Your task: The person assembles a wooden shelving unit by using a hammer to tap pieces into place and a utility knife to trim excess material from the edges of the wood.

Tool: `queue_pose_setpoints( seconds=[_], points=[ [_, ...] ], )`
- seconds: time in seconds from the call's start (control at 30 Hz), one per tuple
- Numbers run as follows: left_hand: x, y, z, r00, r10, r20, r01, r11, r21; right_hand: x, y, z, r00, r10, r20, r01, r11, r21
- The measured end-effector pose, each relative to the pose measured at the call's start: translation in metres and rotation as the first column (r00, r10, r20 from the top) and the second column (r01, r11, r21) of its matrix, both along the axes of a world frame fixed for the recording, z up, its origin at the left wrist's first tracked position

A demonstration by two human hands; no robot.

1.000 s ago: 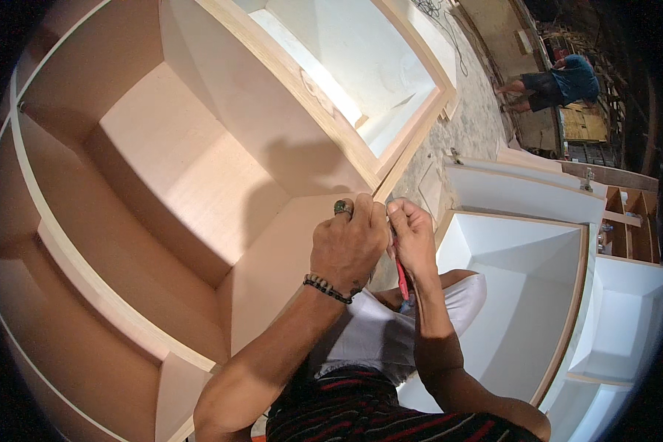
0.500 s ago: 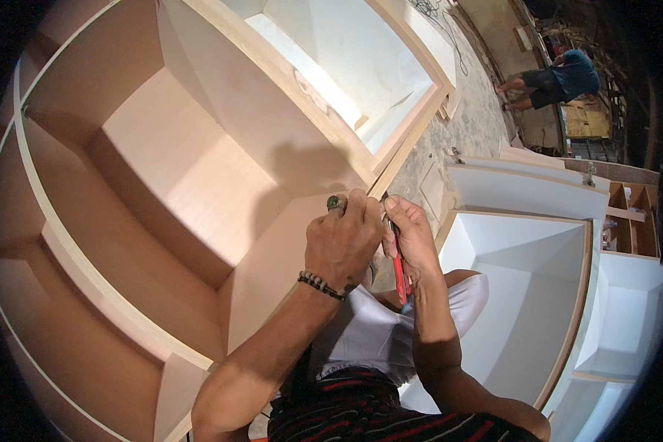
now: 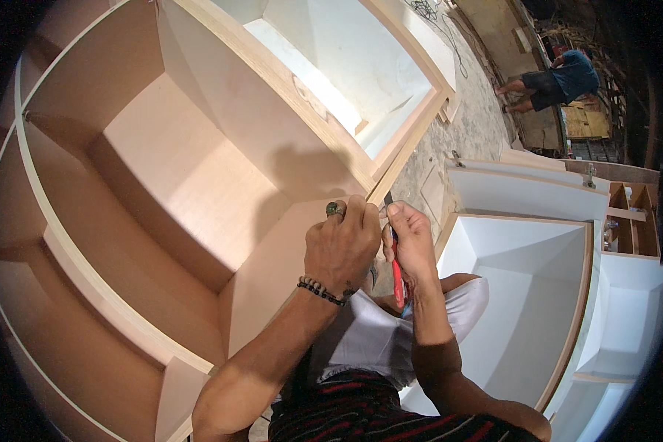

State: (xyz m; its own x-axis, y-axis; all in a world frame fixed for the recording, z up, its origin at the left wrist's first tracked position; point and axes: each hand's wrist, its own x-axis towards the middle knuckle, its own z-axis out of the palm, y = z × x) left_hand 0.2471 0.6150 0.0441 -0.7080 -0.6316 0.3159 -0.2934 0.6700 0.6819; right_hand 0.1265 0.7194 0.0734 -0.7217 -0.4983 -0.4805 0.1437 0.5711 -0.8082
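My left hand, with a ring and bead bracelets, is closed at the corner of a wooden-edged cabinet. Its curled fingertips meet the end of the pale edging, and whatever they pinch is hidden. Right beside it, my right hand is wrapped round a slim red-handled tool, held upright with the red handle downward. A dark tip shows above the right fingers, close to the cabinet's edge. The tool's exact kind is covered by my grip.
A large unpainted cabinet carcass with open compartments fills the left side. White-lined cabinet boxes stand at the right. Beyond lies a concrete floor with a dark cable. Another person stands at the far right.
Both hands stay at the cabinet corner and have shifted only slightly. The red-handled tool stands a little more upright and its dark tip shows more clearly.
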Motion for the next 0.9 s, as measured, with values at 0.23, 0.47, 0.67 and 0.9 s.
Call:
queue_pose_setpoints(
  seconds=[0.23, 0.47, 0.67, 0.9],
  points=[
    [0.0004, -0.0014, 0.0013, 0.999, 0.01, -0.031, -0.01, 1.0, -0.014, -0.0032, -0.0027, -0.0056, 0.991, 0.072, -0.117, -0.071, 0.997, 0.014],
    [0.0008, -0.0013, -0.0007, 1.0, 0.004, -0.015, -0.004, 1.0, -0.031, -0.0012, -0.0069, 0.001, 0.984, 0.093, -0.155, -0.084, 0.995, 0.061],
    [0.0001, -0.0011, -0.0016, 1.0, 0.004, -0.011, -0.004, 0.999, -0.037, -0.0012, -0.0047, -0.0001, 0.983, 0.125, -0.134, -0.119, 0.992, 0.051],
    [0.0001, -0.0009, 0.0007, 1.0, 0.007, -0.014, -0.007, 1.0, -0.022, -0.0019, -0.0026, -0.002, 0.99, 0.117, -0.084, -0.118, 0.993, -0.01]
  ],
)
